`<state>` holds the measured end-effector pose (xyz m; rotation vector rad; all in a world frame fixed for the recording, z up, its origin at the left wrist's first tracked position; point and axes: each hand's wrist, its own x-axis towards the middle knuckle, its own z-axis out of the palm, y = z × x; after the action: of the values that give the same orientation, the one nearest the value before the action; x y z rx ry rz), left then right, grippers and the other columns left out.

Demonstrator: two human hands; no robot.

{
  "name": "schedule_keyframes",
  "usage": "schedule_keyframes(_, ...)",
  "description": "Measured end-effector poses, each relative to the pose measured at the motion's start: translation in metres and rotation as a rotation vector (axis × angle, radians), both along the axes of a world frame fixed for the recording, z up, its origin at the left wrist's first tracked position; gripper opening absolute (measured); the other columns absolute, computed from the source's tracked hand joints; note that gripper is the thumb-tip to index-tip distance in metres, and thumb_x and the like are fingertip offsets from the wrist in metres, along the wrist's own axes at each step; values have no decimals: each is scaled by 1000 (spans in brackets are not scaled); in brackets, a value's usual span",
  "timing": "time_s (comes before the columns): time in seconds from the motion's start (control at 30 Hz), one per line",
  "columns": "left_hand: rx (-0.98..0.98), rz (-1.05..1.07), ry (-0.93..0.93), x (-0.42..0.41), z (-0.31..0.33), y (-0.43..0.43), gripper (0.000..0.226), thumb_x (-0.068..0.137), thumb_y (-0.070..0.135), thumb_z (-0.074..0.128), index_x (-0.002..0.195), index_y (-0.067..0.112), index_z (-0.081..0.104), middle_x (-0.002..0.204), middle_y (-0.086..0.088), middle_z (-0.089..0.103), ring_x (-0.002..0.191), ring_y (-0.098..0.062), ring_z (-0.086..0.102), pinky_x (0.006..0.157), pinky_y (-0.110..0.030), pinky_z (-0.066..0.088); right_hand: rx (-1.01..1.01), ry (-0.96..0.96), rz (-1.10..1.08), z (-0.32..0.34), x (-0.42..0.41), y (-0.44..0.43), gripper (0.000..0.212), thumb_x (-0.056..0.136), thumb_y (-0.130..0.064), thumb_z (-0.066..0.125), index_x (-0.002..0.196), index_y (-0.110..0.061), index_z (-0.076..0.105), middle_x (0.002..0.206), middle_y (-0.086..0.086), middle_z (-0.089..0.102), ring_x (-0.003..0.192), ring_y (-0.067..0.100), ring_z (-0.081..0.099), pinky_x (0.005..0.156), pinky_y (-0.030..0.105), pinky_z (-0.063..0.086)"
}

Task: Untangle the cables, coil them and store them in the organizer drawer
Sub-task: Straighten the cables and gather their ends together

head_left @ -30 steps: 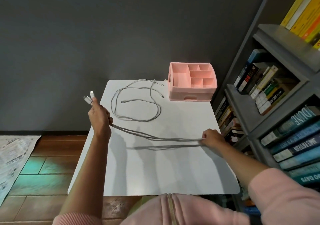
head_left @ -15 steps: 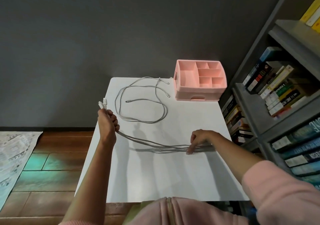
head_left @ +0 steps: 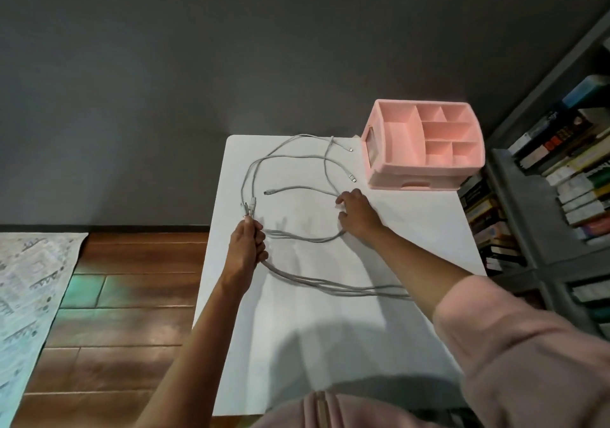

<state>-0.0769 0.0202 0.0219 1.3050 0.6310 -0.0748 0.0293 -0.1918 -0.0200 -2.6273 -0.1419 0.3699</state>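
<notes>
Right hand (head_left: 358,218) moved to loose cable (head_left: 297,189), left hand (head_left: 247,246) gripping bundle (head_left: 330,284)

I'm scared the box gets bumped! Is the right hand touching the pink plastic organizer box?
Apart. The head view shows a strip of bare white table between the right hand and the pink plastic organizer box.

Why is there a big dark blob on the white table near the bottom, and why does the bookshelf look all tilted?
Head view: the blob on the table is the person's own shadow, so the light likely comes from behind them; fainter finger shadows fall beside the left hand. Head view again: the bookshelf leans because the wide-angle lens bends things near the edges.
</notes>
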Motion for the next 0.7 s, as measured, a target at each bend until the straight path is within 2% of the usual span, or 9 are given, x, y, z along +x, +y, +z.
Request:
schedule_keyframes(0.1, -34, 3, 45, 1, -10, 10, 35, 104, 34, 28, 75, 18, 39, 54, 5, 25, 38, -4, 23, 41, -17, 24, -98, 21, -32, -10, 12, 20, 50, 91, -5, 47, 139, -14, 38, 143, 6, 32, 130, 26, 33, 99, 37, 39)
schedule_keyframes(0.17, -47, 5, 66, 0, -14, 14, 34, 104, 33, 27, 76, 17, 39, 56, 3, 24, 38, -4, 24, 42, -18, 26, -170, 50, -93, -18, 15, 26, 50, 92, -6, 47, 140, -12, 34, 142, 8, 32, 131, 28, 32, 101, 38, 35)
schedule_keyframes(0.27, -57, -21, 79, -1, -20, 19, 35, 104, 33, 27, 77, 16, 40, 59, 1, 24, 39, -5, 25, 44, -20, 27, -189, -9, -181, -28, 15, 25, 36, 91, -2, 48, 126, -12, 47, 131, 11, 41, 124, 30, 39, 95, 38, 36)
schedule_keyframes(0.37, -48, -59, 84, -1, -23, 21, 35, 104, 34, 27, 77, 16, 41, 61, 0, 25, 40, -5, 25, 45, -20, 28, -73, -44, -308, -33, 10, 16, 27, 87, 3, 47, 110, -9, 55, 121, 12, 48, 116, 30, 44, 87, 36, 38)
schedule_keyframes(0.43, -51, -74, 77, 0, -24, 22, 35, 104, 34, 27, 77, 16, 41, 61, 0, 25, 40, -5, 26, 43, -19, 29, -13, -47, -366, -31, 8, 12, 25, 86, 3, 48, 106, -7, 58, 120, 14, 49, 114, 32, 46, 87, 36, 39)
schedule_keyframes(0.53, -52, -98, 58, 3, -24, 21, 35, 104, 33, 27, 77, 15, 42, 61, 0, 27, 39, -5, 28, 42, -18, 31, 180, -35, -474, -19, 11, 7, 19, 89, -3, 50, 104, -6, 61, 116, 13, 56, 106, 28, 54, 86, 31, 40)
schedule_keyframes(0.63, -21, -105, 20, 5, -23, 15, 34, 104, 31, 28, 79, 15, 43, 61, 0, 30, 40, -4, 30, 43, -18, 32, 558, 77, -543, 9, 13, 5, 9, 91, -9, 54, 90, -15, 61, 97, 6, 63, 74, 15, 55, 63, 24, 40)
schedule_keyframes(0.7, -8, -97, -13, 5, -22, 10, 31, 104, 29, 30, 80, 16, 45, 62, 1, 32, 41, -4, 31, 43, -18, 32, 789, 162, -531, 31, 7, 6, 18, 91, -5, 54, 83, -20, 56, 87, 3, 64, 65, 11, 53, 61, 22, 40)
